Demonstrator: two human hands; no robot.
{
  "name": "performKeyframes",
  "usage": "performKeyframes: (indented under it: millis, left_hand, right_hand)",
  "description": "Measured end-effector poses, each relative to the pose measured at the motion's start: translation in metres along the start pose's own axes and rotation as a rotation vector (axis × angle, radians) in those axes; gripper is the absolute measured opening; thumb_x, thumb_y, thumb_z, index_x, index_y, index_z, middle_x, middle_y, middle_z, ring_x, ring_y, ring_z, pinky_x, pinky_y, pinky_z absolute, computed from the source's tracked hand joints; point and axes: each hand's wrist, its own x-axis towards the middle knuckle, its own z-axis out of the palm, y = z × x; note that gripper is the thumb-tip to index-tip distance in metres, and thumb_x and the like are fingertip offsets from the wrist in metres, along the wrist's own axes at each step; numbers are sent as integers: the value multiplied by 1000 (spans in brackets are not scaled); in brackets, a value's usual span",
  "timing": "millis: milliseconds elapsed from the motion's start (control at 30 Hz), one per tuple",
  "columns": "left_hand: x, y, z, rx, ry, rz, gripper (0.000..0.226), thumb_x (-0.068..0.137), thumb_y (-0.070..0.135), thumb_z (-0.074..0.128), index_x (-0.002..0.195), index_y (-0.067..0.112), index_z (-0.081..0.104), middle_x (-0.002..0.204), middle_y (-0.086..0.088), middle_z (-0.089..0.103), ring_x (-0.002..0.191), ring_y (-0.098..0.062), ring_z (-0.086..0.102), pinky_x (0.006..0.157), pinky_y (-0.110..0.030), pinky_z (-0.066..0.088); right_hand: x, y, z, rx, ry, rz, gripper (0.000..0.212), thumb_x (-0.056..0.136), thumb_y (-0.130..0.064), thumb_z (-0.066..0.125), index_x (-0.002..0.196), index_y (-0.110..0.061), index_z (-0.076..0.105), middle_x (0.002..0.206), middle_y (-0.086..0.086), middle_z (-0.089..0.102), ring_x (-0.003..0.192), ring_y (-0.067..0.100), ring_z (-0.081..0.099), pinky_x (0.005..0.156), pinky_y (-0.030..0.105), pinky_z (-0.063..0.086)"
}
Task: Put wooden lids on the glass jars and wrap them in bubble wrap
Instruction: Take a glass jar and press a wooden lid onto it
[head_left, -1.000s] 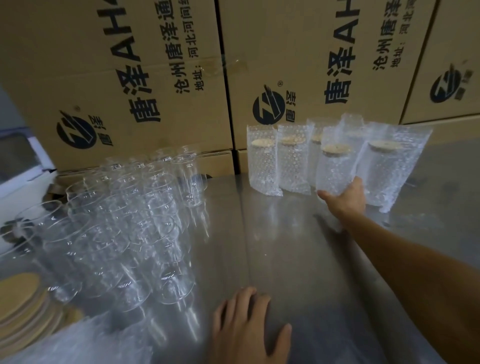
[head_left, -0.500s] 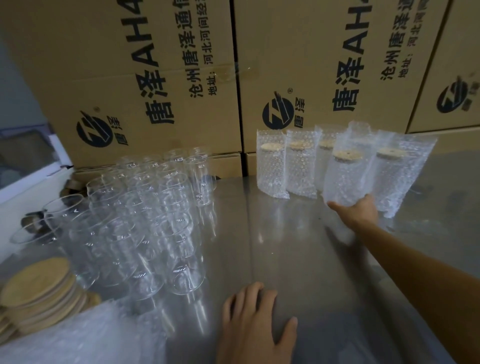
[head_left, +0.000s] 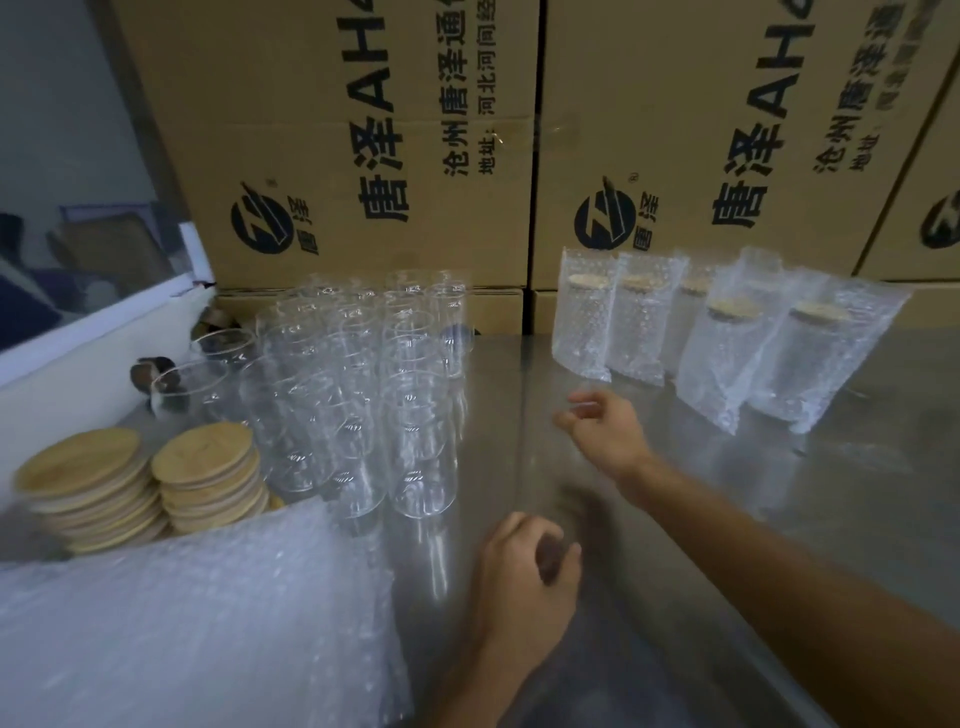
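On the steel tabletop (head_left: 649, 597), five wrapped jars (head_left: 719, 358) with lids are counted at back right, two stacks of lids (head_left: 208, 475) at left, and many bare jars (head_left: 363, 395), too crowded to count, between. Bubble wrap (head_left: 197, 634) is laid at front left. The right hand (head_left: 605, 434) is raised, grip loosely spread; the left hand (head_left: 524, 571) is curled, holding nothing. Cardboard boxes (head_left: 363, 145) are stacked behind.

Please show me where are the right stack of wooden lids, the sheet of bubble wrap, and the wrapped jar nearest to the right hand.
right stack of wooden lids (head_left: 203, 453): head view, top lid's face.
sheet of bubble wrap (head_left: 197, 623): head view, middle of the sheet.
wrapped jar (head_left: 719, 358): head view, its bubble-wrapped body.
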Motion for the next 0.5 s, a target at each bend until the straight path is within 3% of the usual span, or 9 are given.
performKeyframes:
  millis: [67,167,267,400,500]
  left_hand:
    - [0,-1,-8,-106,129,-107,13,85,17,72,73,16,66,76,5,62,71,-13,62,72,-38,51]
    - [3,-9,-23,-120,264,-191,16,84,9,74,70,15,67,67,2,66,65,-17,63,67,-40,52]
    - [5,-21,-37,-123,388,-260,18,82,6,74,71,18,66,65,1,65,65,-22,62,66,-39,52]
    - [2,-25,-46,-139,478,-307,36,80,5,73,66,34,56,61,6,62,60,-14,59,63,-33,49]
    - [1,-26,-47,-170,470,-319,36,80,4,71,67,34,55,62,5,63,61,-14,60,65,-34,51]
  right_hand:
    - [-17,-33,19,-14,-111,-152,22,91,-23,75,108,-18,62,100,0,65,81,7,59,70,11,48]
    - [-42,-75,40,-75,-278,-392,25,92,-37,73,112,-24,63,110,-4,63,95,8,62,78,18,50]
    - [-57,-98,55,-289,-342,-582,30,94,-49,66,114,-26,66,124,0,58,109,12,58,87,29,50]
    - [-60,-107,63,-536,-378,-610,34,93,-52,65,105,-21,72,128,7,62,125,17,51,102,45,46]
    - [-64,-101,63,-580,-391,-557,31,92,-53,67,85,-22,67,121,14,63,110,21,59,94,40,51]
